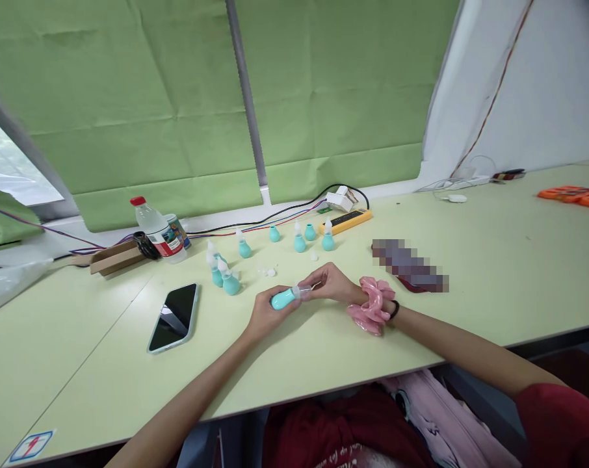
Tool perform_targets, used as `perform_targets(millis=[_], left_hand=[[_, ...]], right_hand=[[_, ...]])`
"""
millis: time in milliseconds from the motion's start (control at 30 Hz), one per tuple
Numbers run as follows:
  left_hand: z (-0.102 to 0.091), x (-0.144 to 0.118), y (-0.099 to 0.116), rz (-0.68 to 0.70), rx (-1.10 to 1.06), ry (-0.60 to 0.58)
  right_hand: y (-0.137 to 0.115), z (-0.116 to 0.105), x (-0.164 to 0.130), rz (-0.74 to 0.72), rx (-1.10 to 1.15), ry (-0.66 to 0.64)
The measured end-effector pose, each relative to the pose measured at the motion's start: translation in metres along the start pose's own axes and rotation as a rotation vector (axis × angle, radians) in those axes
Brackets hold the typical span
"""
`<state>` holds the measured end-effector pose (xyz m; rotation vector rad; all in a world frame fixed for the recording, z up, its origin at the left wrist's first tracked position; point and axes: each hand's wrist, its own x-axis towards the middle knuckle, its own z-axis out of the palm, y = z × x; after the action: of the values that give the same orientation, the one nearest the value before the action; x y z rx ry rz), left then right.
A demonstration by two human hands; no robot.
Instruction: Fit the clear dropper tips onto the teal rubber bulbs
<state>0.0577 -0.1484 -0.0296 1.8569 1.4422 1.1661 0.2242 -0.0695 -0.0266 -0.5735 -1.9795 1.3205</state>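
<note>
On the counter (494,273), the left hand (265,315) and right hand (331,283) meet on a bulb dropper (285,298) near the front edge. A phone (174,316) lies to their left. Behind them stand more droppers (223,276), with a bottle (158,231) and a box (114,258) further left. A power strip (346,221) lies at the back.

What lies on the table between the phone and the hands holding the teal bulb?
In the head view, only bare table lies between the phone and the left hand holding the teal bulb.
</note>
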Motion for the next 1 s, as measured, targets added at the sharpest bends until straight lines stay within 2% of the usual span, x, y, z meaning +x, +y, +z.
perform_targets(millis=[100, 200, 267, 333, 367, 433, 533, 700, 800, 900, 1000], left_hand=[[-0.002, 0.001, -0.002, -0.043, -0.014, -0.033], [-0.004, 0.002, -0.004, -0.042, 0.028, -0.038], [-0.005, 0.003, -0.005, -0.028, 0.052, -0.069], [-0.006, 0.002, -0.005, -0.013, 0.074, -0.1], [-0.006, 0.002, -0.005, -0.004, 0.093, -0.106], [-0.006, 0.001, -0.005, 0.03, 0.158, -0.099], [-0.005, -0.001, -0.004, 0.117, 0.307, -0.088], [-0.003, -0.004, -0.006, 0.319, 0.569, -0.136], [-0.001, -0.006, -0.005, 0.402, 0.64, -0.149], [0.0, -0.007, -0.003, 0.423, 0.619, -0.182], [-0.001, -0.003, -0.002, 0.376, 0.506, -0.156]], right_hand=[[0.005, 0.002, -0.002, -0.098, -0.166, -0.018], [0.006, 0.005, -0.003, -0.38, -0.459, 0.0], [0.005, 0.006, -0.003, -0.564, -0.63, -0.043], [0.004, 0.007, -0.004, -0.647, -0.696, -0.083], [0.002, 0.007, -0.005, -0.638, -0.684, -0.087], [-0.001, 0.008, -0.006, -0.534, -0.592, -0.071], [-0.005, 0.009, -0.009, -0.271, -0.397, -0.088], [-0.005, 0.006, -0.008, 0.118, -0.083, -0.269], [-0.005, 0.0, -0.005, 0.302, 0.072, -0.388], [-0.008, -0.004, -0.003, 0.374, 0.153, -0.474], [-0.008, -0.004, 0.0, 0.327, 0.097, -0.438]])
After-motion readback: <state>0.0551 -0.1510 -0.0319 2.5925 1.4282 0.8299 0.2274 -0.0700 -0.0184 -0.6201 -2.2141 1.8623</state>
